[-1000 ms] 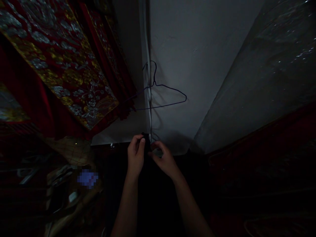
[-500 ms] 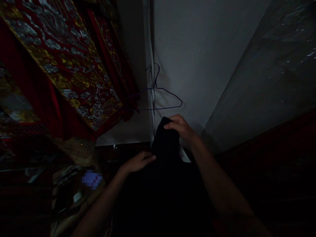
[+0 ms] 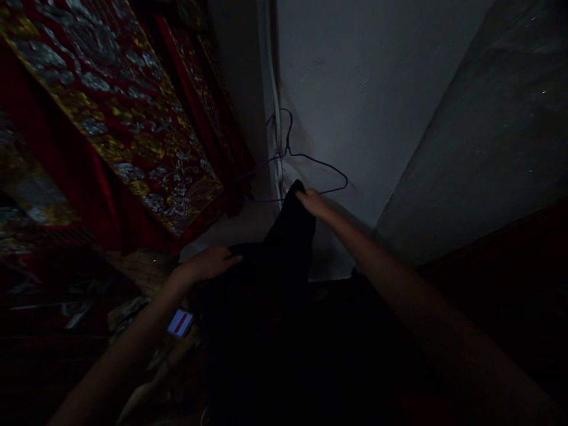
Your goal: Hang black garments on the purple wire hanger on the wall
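Observation:
A black garment (image 3: 284,236) hangs down between my hands, its kind lost in the dark. My right hand (image 3: 311,201) pinches its upper tip, just in front of the bottom bar of a thin dark purple hanger (image 3: 317,161). My left hand (image 3: 213,262) is closed on the cloth's left edge, lower down, with the thumb on top. The hanger's hook goes round a pale cable or pipe (image 3: 275,118) on the wall, and nothing hangs on it. Much of the garment's lower part merges with the dark below.
At the left hangs a red cloth (image 3: 168,136) embroidered in gold and silver. A phone (image 3: 180,323) with a lit screen lies low on the left, among cluttered things. A pale wall (image 3: 355,77) stands behind, with a shiny translucent sheet (image 3: 479,136) on the right.
My right hand has raised the garment's tip up to the hanger's bottom bar. My left hand has moved left and up, spreading the cloth. The hanger sits slightly farther right in view.

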`<state>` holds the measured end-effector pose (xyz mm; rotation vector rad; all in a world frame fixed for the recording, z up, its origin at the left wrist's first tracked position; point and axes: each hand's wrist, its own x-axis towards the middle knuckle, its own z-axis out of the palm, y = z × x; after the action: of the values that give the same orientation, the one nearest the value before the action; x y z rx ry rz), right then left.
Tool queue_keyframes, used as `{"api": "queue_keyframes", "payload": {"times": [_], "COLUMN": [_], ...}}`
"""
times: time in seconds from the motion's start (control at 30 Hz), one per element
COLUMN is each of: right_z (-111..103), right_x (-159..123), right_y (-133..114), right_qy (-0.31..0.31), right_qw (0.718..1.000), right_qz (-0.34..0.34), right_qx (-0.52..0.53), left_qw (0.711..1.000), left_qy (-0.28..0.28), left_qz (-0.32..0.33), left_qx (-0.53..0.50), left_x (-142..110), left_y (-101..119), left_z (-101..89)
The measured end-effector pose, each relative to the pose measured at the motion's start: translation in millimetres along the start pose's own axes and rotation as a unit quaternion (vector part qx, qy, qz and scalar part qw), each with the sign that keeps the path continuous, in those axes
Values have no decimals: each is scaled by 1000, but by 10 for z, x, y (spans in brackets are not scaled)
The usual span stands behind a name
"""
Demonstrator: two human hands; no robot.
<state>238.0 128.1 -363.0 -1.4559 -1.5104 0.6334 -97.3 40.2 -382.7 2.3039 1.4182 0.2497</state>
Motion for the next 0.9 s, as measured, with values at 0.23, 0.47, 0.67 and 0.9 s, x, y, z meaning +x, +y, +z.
{"api": "queue_keyframes", "payload": {"times": [0.23, 0.47, 0.67, 0.9], "right_z": [-553, -363, -831, -1683], "right_x": [-281, -743, -797, -394], "right_y": [184, -29, 135, 265], "right_qy": [70, 13, 257, 175], "right_qw": [996, 997, 943, 979], "right_qz": [-32, -77, -206, -101], "right_qx": [-48, -25, -39, 37], "left_qw": [966, 920, 928, 917], "left_qy": [246, 318, 308, 330], "left_qz": [76, 225, 209, 216], "left_qx": [-35, -40, 21, 53], "left_x": [167, 504, 693, 655], "left_y": [45, 881, 775, 635], "left_z": [-468, -692, -841, -1003]}}
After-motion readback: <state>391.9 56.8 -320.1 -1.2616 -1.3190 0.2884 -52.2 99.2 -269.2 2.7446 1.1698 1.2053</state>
